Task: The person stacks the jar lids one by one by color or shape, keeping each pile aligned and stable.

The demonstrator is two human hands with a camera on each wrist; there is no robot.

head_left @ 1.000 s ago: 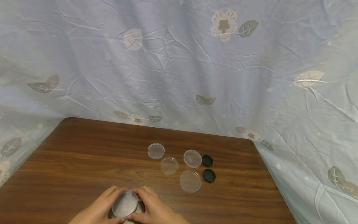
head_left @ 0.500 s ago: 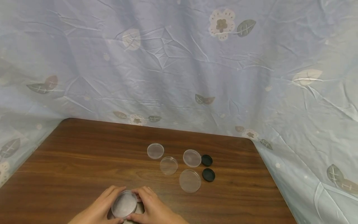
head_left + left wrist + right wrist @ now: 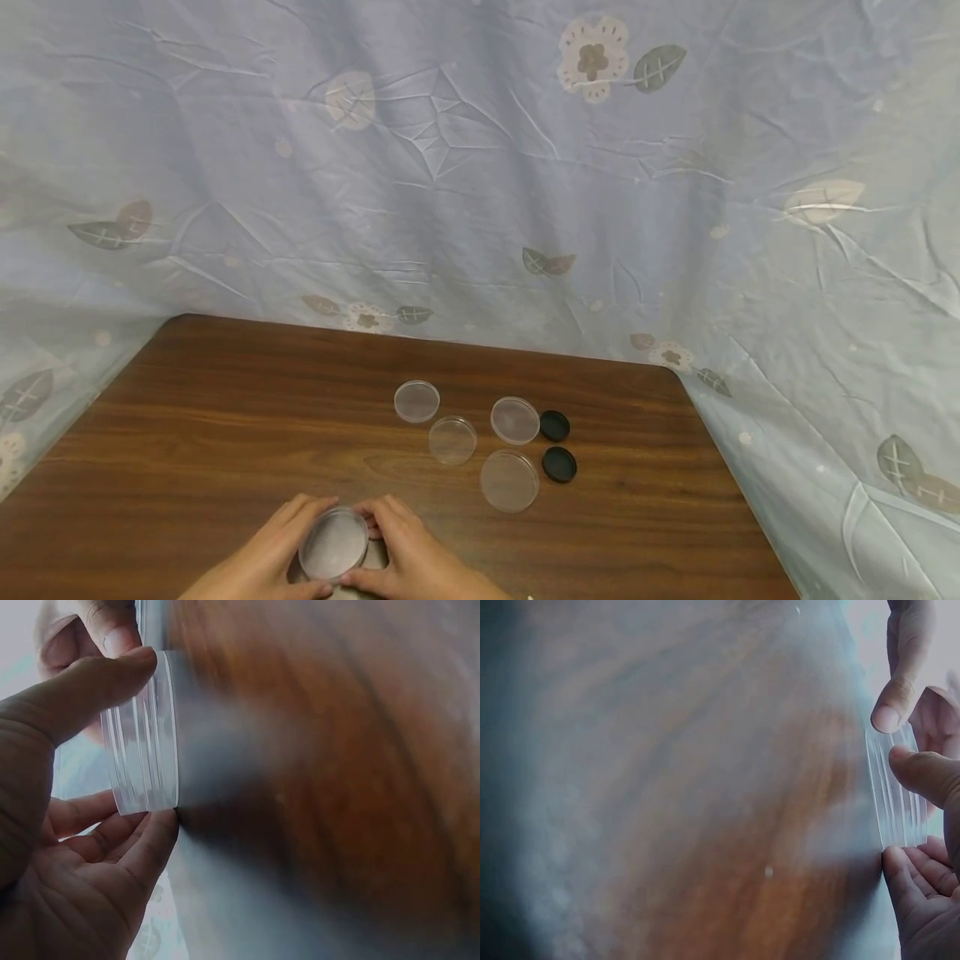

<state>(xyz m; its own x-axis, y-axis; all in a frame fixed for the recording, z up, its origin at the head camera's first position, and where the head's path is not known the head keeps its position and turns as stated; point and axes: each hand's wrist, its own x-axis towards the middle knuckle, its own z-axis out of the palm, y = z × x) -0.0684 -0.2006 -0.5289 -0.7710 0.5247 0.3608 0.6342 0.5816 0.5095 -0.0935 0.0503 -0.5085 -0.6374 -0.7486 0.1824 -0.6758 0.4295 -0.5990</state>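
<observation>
Both hands are at the near edge of the table, low in the head view. Between them is a round clear petri dish, its side marked by several rim lines. My left hand holds its left side, the thumb on the near rim and fingers on the far rim. From the right, my right hand grips it the same way, its thumb pressed to the side wall. Seen from the wrists, the dish stands close to the wooden surface. The palms hide part of its sides.
Further back on the brown wooden table lie clear round dishes, spread out singly. Beside the right ones are two small black round lids. A pale flowered cloth hangs round the table.
The view shifts very slightly. Both hands keep the same hold on the petri dish, and the other dishes and black lids stay where they were.
</observation>
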